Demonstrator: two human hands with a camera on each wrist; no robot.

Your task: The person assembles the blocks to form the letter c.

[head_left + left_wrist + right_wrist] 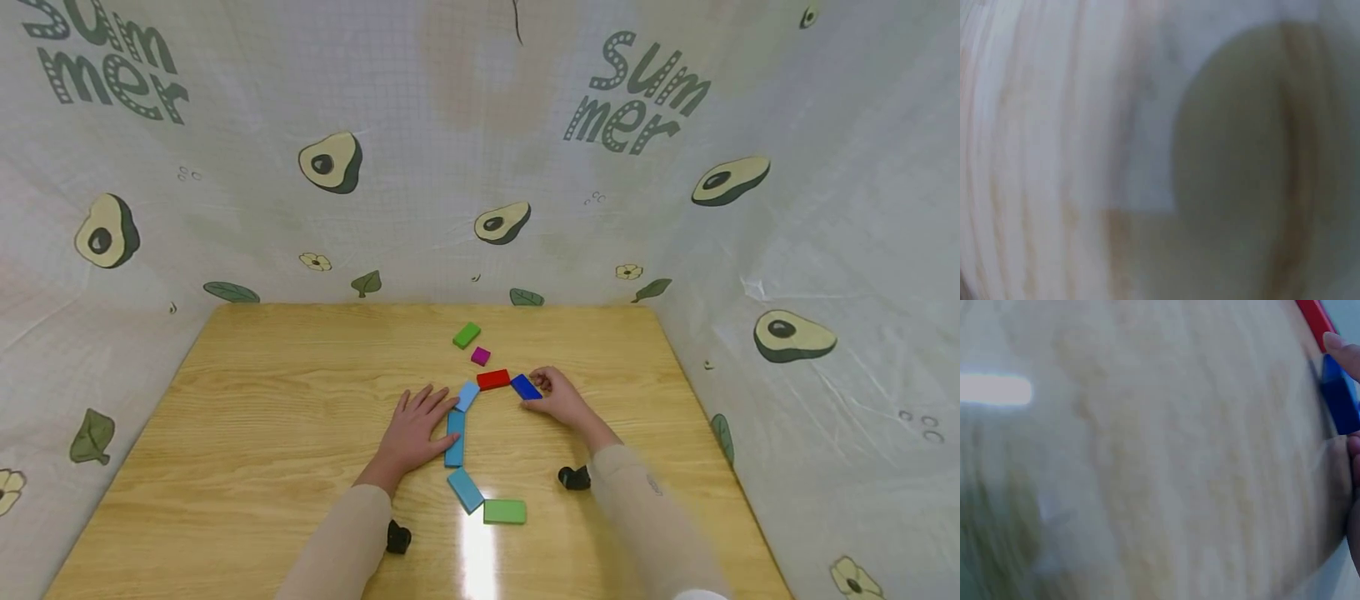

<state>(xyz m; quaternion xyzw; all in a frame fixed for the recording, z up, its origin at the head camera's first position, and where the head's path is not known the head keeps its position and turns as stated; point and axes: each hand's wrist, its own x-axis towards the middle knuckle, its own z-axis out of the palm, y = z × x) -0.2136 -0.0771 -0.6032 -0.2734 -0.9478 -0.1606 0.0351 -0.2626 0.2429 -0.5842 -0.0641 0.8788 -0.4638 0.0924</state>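
Observation:
In the head view, my left hand [416, 429] lies palm down with its fingers spread. Its thumb rests on a long blue block [454, 450], and its index fingertip is by a light blue block [467, 397]. My right hand [558, 398] has curled fingers and pinches a dark blue block [525, 387] beside a red block [493, 380]. From the right wrist, the thumb [1338, 342] shows at the dark blue block's [1340, 400] end near the red block [1317, 319], with fingers at its other end. The left wrist view is blurred and shows no hand.
Another blue block [466, 490] and a light green block [505, 512] continue the curved row towards me. A magenta cube [481, 357] and a green block [467, 335] lie farther back on the wooden table [285, 392]. A printed curtain [420, 217] encloses the table's back and sides.

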